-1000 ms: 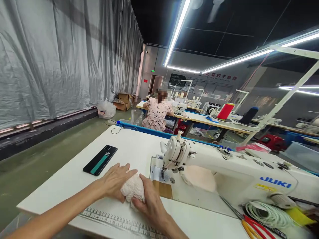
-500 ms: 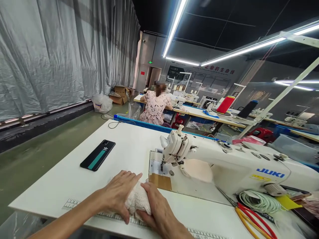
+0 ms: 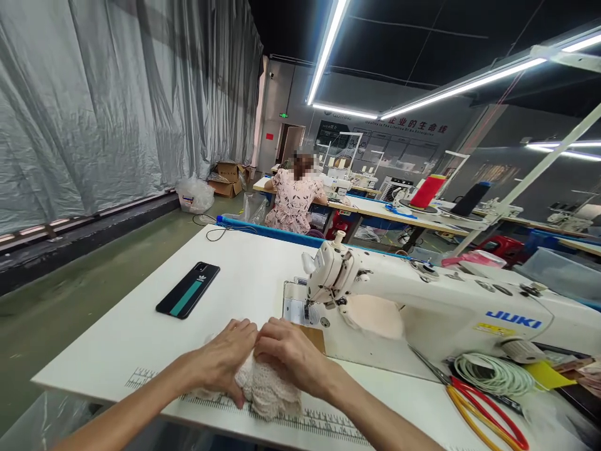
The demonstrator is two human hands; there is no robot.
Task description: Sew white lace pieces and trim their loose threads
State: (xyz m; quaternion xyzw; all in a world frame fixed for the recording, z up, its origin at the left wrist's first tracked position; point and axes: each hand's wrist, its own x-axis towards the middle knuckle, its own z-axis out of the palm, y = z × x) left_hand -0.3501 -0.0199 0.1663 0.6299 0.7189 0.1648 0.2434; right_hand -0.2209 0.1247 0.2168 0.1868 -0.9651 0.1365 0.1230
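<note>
A bunched piece of white, textured knit-like fabric (image 3: 275, 394) lies at the table's front edge, over a printed ruler scale. My left hand (image 3: 223, 357) grips its left part, thumb toward me and fingers over the far side. On the upper right of the bundle, my right hand (image 3: 293, 354) has its fingers bent and pinched into the cloth close to the left fingertips. Parts of the fabric are hidden beneath both hands. Just beyond them stands a white sewing machine (image 3: 436, 307), its needle and presser foot (image 3: 307, 308) bare of cloth.
A black phone with a green stripe (image 3: 188, 291) lies at the left. Scissors with red and orange handles (image 3: 488, 410) and a coil of pale green cord (image 3: 493, 376) sit at the right. Ahead, a person in a floral top (image 3: 293, 200) sits at another table.
My right hand has moved from the bundle's near right side up onto its top, uncovering more fabric at the front. The left hand stays on the cloth. The view has shifted slightly.
</note>
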